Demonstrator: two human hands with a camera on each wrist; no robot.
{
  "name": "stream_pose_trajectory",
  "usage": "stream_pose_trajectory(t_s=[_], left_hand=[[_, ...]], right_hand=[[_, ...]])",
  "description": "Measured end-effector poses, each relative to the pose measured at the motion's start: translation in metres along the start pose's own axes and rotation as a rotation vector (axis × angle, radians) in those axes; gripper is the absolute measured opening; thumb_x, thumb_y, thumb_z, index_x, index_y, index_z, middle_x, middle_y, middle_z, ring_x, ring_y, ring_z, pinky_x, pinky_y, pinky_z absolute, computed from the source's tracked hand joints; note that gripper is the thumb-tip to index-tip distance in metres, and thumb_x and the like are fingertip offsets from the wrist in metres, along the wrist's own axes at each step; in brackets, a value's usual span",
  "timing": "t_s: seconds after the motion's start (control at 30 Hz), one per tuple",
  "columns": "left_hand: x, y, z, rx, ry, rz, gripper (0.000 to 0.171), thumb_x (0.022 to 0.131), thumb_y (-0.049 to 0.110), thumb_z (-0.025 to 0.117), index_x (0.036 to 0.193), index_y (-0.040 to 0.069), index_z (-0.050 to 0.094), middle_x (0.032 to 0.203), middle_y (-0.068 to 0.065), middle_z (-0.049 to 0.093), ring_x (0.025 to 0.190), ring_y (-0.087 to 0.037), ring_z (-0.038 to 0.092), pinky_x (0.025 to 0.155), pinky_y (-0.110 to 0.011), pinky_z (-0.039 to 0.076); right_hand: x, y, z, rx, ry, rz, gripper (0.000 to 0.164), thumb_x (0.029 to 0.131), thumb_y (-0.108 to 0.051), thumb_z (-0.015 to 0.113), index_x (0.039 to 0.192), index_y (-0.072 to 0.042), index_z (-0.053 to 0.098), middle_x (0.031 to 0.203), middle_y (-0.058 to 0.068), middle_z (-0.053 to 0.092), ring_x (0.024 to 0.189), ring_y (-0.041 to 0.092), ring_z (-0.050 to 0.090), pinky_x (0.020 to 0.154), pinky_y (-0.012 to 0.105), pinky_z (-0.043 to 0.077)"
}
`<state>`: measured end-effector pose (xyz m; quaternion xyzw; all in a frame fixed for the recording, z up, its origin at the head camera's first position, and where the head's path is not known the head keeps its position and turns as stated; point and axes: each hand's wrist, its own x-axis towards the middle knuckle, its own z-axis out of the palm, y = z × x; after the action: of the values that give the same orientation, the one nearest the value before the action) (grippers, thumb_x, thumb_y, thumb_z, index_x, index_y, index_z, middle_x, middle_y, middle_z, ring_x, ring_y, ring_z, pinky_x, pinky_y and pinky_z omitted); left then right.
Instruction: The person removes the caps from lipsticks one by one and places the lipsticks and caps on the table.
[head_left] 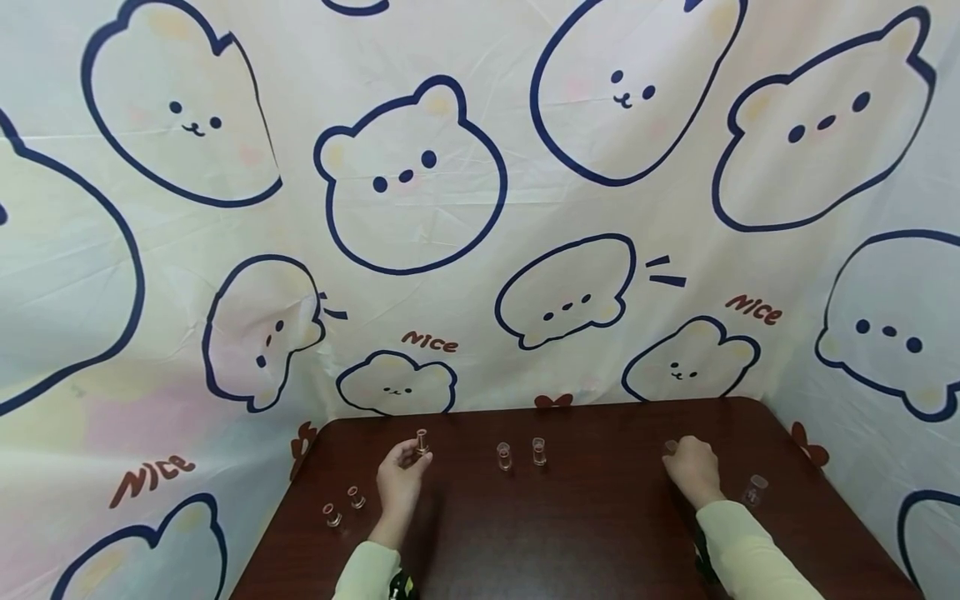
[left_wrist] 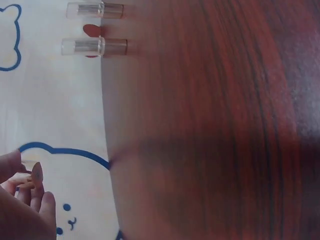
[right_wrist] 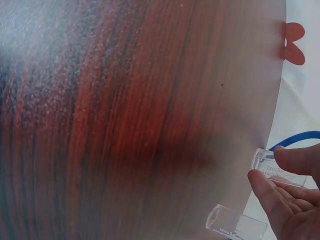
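My left hand (head_left: pixel 401 479) pinches a small clear lipstick tube (head_left: pixel 422 442) upright between thumb and fingers, over the table's far left part. In the left wrist view, the fingers of the left hand (left_wrist: pixel 27 205) mostly cover it. At the far right, my right hand (head_left: pixel 693 471) pinches a clear plastic cap (right_wrist: pixel 277 167) with printed lettering, held between thumb and fingertips in the right wrist view. Another printed clear cap (head_left: pixel 755 490) stands on the table beside the right hand.
Two lipstick tubes (head_left: pixel 504 456) (head_left: pixel 539 452) stand near the far middle of the dark wooden table (head_left: pixel 555 533). Two more tubes (head_left: pixel 332 515) (head_left: pixel 356 497) stand by its left edge. A printed cloth (head_left: pixel 480 208) hangs behind the table and along its sides.
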<state>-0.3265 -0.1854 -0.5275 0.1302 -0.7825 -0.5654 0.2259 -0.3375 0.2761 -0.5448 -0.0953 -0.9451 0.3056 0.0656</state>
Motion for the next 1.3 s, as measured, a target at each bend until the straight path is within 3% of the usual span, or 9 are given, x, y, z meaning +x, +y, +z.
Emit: stream_pose_trajectory(t_s=[0.2, 0.53, 0.73, 0.83, 1.0, 1.3], left_hand=[[0.004, -0.01, -0.002, 0.044, 0.06, 0.01, 0.026, 0.079, 0.002, 0.078, 0.103, -0.001, 0.07, 0.099, -0.016, 0.07, 0.093, -0.03, 0.066, 0.071, -0.031, 0.052], [0.007, -0.029, -0.007, 0.097, 0.104, 0.01, 0.026, 0.078, -0.001, 0.077, 0.102, -0.004, 0.07, 0.097, -0.02, 0.069, 0.092, -0.035, 0.066, 0.078, -0.045, 0.052], [0.009, -0.035, -0.009, 0.134, 0.123, 0.024, 0.024, 0.077, -0.002, 0.077, 0.1, -0.005, 0.069, 0.094, -0.022, 0.069, 0.088, -0.036, 0.067, 0.078, -0.048, 0.05], [0.01, -0.037, -0.009, 0.161, 0.125, 0.024, 0.024, 0.077, -0.001, 0.077, 0.1, -0.004, 0.069, 0.093, -0.022, 0.069, 0.089, -0.037, 0.066, 0.08, -0.05, 0.047], [0.01, -0.041, -0.009, 0.195, 0.106, 0.003, 0.025, 0.079, 0.0, 0.076, 0.101, -0.006, 0.068, 0.095, -0.023, 0.068, 0.091, -0.039, 0.063, 0.082, -0.052, 0.045], [0.012, -0.052, -0.009, 0.211, 0.08, -0.019, 0.024, 0.079, 0.0, 0.075, 0.101, -0.006, 0.067, 0.093, -0.022, 0.068, 0.091, -0.039, 0.061, 0.081, -0.052, 0.044]], right_hand=[[-0.001, 0.002, 0.001, -0.003, 0.001, 0.023, 0.019, 0.088, -0.004, 0.062, 0.071, 0.005, 0.063, 0.062, 0.011, 0.057, 0.054, 0.023, 0.052, 0.047, 0.036, 0.043], [-0.004, 0.011, 0.005, -0.004, -0.007, 0.016, 0.024, 0.088, -0.004, 0.062, 0.065, 0.0, 0.063, 0.058, 0.009, 0.057, 0.051, 0.021, 0.053, 0.047, 0.035, 0.042], [-0.005, 0.013, 0.006, -0.011, 0.01, 0.01, 0.016, 0.087, -0.004, 0.065, 0.078, 0.009, 0.068, 0.077, 0.026, 0.065, 0.059, 0.029, 0.061, 0.05, 0.04, 0.047], [-0.005, 0.013, 0.005, -0.012, 0.01, 0.019, 0.016, 0.087, -0.004, 0.065, 0.083, 0.011, 0.068, 0.081, 0.028, 0.065, 0.062, 0.03, 0.061, 0.051, 0.041, 0.048], [-0.004, 0.013, 0.006, -0.011, 0.006, 0.04, 0.017, 0.088, -0.006, 0.065, 0.082, 0.01, 0.067, 0.072, 0.02, 0.064, 0.058, 0.026, 0.059, 0.05, 0.04, 0.046], [-0.005, 0.012, 0.007, -0.012, 0.007, 0.042, 0.02, 0.088, -0.008, 0.066, 0.084, 0.011, 0.067, 0.07, 0.017, 0.063, 0.056, 0.025, 0.058, 0.048, 0.04, 0.046]])
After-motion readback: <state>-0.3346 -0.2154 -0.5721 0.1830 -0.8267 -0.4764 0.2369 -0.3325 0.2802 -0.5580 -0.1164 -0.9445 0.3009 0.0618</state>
